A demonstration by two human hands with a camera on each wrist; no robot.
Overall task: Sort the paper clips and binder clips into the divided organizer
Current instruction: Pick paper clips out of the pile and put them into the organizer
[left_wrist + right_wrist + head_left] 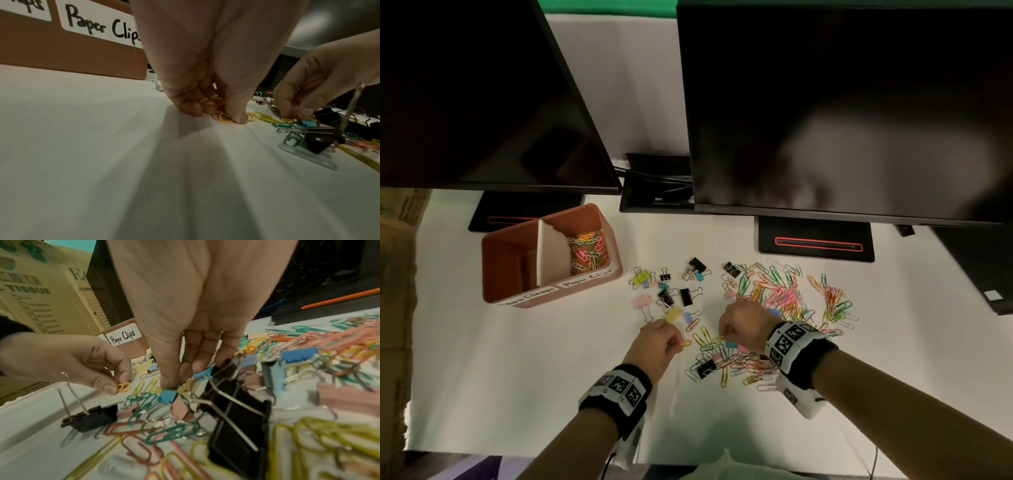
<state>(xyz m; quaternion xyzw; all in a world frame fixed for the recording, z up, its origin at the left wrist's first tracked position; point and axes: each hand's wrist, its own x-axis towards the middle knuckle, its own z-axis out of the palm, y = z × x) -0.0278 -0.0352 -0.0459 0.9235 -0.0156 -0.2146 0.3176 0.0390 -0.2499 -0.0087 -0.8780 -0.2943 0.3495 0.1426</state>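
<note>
Head view: the white worktop [500, 359] lies bare to the left of and in front of the left hand [654, 346], out to its near edge. That hand pinches a yellow paper clip [686, 343] at the left fringe of a small clip scatter. The right hand [743, 325] has its fingers curled down into the scatter; what it has hold of cannot be told here. The divided organizer [517, 236] stands at far left, with paper clips in its right compartment [587, 250]. Loose binder clips [671, 294] lie between it and the hands, and a big heap of paper clips [787, 294] lies to the right. Two monitors [842, 102] overhang the far side, their stands [815, 241] on the worktop.

Left wrist view: thumb and fingers are closed on the yellow paper clip [224, 117] against the worktop; bare cloth fills the foreground. The organizer wall [61, 48], labelled "Paper Clips", stands behind.

Right wrist view: the right hand's fingertips [168, 382] press together over a blue binder clip [167, 396], hemmed by black binder clips [236, 410] and tangled paper clips. A cardboard box [41, 296] stands beyond the worktop's left edge.
</note>
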